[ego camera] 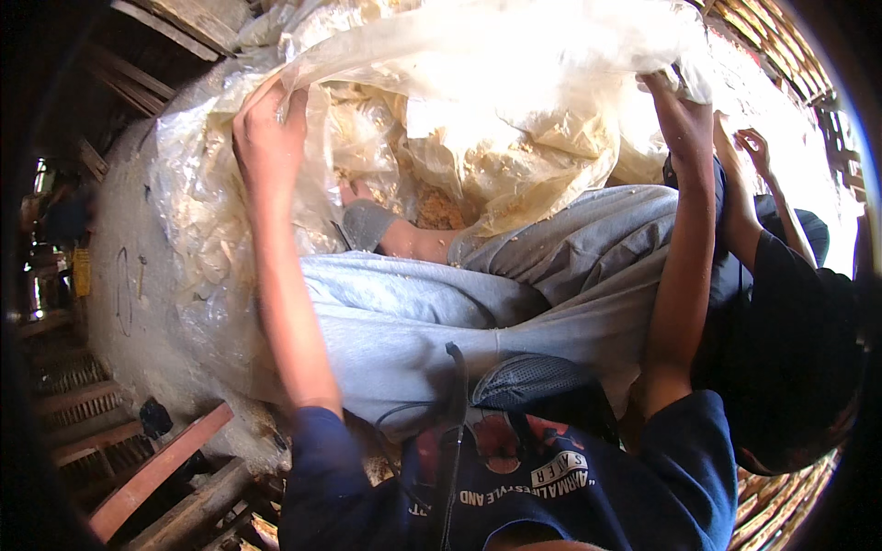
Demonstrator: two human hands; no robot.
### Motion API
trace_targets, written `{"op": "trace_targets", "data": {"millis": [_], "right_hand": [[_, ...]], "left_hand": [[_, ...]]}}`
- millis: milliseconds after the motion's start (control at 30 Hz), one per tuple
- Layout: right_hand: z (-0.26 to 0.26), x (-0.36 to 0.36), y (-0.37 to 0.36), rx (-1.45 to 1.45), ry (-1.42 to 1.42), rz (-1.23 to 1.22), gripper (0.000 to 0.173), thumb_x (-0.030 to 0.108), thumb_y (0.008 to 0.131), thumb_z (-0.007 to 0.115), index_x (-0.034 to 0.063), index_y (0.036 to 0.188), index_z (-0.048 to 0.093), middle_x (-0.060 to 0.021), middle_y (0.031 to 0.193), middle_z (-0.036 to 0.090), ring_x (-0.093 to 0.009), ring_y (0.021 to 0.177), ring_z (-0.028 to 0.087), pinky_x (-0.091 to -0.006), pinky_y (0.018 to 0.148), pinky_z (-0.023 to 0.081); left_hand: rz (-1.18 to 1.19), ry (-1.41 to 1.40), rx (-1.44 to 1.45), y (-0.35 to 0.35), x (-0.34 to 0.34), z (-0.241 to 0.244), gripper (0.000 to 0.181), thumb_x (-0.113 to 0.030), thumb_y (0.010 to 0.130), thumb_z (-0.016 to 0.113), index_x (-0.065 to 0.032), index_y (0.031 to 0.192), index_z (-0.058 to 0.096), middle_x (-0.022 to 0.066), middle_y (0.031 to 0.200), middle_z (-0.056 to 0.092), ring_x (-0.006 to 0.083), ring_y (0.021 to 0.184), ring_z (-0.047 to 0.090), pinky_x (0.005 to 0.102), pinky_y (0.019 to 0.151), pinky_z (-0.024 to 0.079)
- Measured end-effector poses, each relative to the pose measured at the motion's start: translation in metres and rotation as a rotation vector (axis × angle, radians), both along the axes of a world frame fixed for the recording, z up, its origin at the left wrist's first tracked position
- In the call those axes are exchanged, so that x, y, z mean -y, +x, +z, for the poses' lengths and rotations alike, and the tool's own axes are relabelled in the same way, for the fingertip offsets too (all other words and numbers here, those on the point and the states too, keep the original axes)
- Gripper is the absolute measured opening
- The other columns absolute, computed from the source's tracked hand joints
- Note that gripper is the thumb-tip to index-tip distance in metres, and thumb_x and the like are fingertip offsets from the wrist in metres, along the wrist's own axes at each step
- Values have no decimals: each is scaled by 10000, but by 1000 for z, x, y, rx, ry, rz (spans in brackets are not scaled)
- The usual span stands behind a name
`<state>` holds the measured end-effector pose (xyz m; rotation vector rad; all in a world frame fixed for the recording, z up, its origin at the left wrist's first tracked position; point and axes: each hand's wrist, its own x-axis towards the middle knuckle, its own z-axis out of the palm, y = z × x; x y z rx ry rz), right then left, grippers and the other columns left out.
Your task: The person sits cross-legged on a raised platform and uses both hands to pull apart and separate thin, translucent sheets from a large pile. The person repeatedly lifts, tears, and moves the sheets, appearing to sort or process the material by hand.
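A large sheet of thin clear plastic film (427,52) stretches between my two raised hands, washed out by bright light. My left hand (272,120) pinches its edge at the upper left, fingers bent over the film. At the upper right my right hand (672,82) grips the other end, its fingertips partly covered by the film. Below the sheet lies more crumpled, yellowish plastic (524,172) sprinkled with crumbs. Loose orange-brown crumbs (437,209) are gathered between the folds, beside my bare foot and crossed legs in grey trousers.
Another person (778,275) in dark clothes sits close on my right, both forearms and hands visible. Crumpled film (207,241) spreads over the grey surface at left. A reddish wooden board (165,468) and slatted flooring (76,406) are at the lower left. A black cord hangs before my chest.
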<state>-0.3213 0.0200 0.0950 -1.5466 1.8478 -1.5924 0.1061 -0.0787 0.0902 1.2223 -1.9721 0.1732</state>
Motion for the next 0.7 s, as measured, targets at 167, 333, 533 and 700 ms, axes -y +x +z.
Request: {"op": "trace_targets", "data": {"millis": [167,333,533,700], "right_hand": [[-7,8,-21,78,-334,98,322,-69,847,569,5,1138,683,-57,1040,710,-126,1015,654,-263,854,508],[-12,10,-17,233,-431,58,348,-49,885,518,19,1174,700,-72,1040,704,-139,957,659,-253,823,512],[-22,13,-38,704,-362,7,420,-9,889,543,5,1295,652,-16,855,657,-48,592,496,-204,503,355],[-21,15,-38,628,-306,-92,431,-2,865,564,-18,1288,645,7,795,619,-40,544,439,-219,468,316]], "left_hand": [[-109,521,182,27,22,96,285,-175,924,754,11,1140,759,118,1079,791,148,975,715,301,921,526],[-180,769,355,47,32,153,248,-209,903,793,15,1007,764,39,906,760,93,850,655,283,847,523],[-238,832,485,33,36,211,249,-231,871,810,-21,979,727,3,875,711,94,824,643,294,818,522],[-143,688,539,36,65,236,270,-266,881,787,-24,989,730,0,864,698,94,822,628,283,831,499]]}}
